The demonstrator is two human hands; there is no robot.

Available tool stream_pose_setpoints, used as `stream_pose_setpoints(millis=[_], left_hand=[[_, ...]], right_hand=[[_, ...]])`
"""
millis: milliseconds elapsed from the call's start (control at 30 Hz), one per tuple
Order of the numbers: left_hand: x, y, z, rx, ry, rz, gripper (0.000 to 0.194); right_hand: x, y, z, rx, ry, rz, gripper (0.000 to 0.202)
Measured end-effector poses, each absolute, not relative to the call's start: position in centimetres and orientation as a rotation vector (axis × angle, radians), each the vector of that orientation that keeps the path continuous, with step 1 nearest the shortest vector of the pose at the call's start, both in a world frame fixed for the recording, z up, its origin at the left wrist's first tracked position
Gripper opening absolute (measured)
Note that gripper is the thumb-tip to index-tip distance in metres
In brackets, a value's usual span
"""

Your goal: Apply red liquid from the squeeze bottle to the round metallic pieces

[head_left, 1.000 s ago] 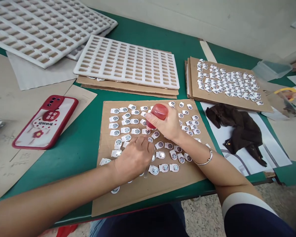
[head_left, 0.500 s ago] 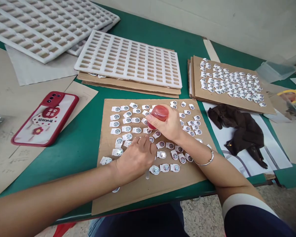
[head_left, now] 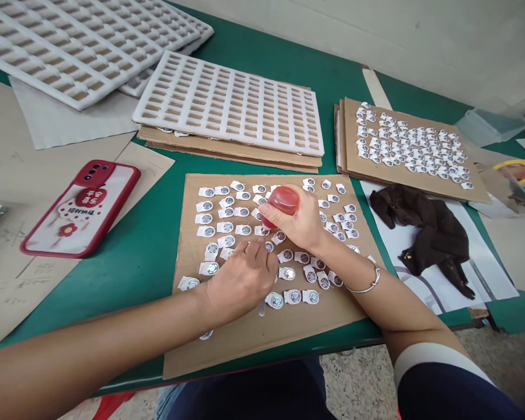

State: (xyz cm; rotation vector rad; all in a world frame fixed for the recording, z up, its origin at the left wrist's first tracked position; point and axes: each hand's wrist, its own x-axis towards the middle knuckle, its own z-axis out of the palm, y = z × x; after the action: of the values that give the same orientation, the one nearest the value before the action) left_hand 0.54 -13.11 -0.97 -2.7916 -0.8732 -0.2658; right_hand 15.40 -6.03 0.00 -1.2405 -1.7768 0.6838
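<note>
My right hand is wrapped round a red translucent squeeze bottle, tipped over the cardboard sheet. Just below it, my left hand is closed with its fingertips pinched together near the bottle's lower end. What those fingers hold is hidden; a narrow clear strip pokes out beneath the hand. Rows of small white tabs with round silver metal discs lie on the cardboard around both hands, such as one disc right of the strip. The bottle's tip is out of sight behind the fingers.
A phone in a red case lies at the left. White slotted foam trays rest on cardboard at the back. At the right are a cardboard stack bearing more discs, a dark brown cloth and a clear plastic box.
</note>
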Motion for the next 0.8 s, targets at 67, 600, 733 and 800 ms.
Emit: stream_pose_setpoints(millis=[67,600,733,800], left_hand=[[0.54,-13.11,-1.0,-2.782,-0.874,-0.259,0.023],[0.69,-13.02,-1.15,-2.775,-0.862,-0.271,0.019],[0.63,-13.07,-1.1,-2.773,-0.864,-0.267,0.018],[0.58,-13.09,-1.1,-2.776,-0.867,-0.267,0.019]], right_hand=[[15.4,-6.02,-0.05,-1.242,-1.775,0.689,0.025],[15.37,-5.92,-0.26,-1.264,-1.769,0.715,0.028],[15.41,-5.9,-0.3,-1.25,-1.764,0.708,0.027],[15.4,-5.9,-0.28,-1.248,-1.76,0.699,0.028]])
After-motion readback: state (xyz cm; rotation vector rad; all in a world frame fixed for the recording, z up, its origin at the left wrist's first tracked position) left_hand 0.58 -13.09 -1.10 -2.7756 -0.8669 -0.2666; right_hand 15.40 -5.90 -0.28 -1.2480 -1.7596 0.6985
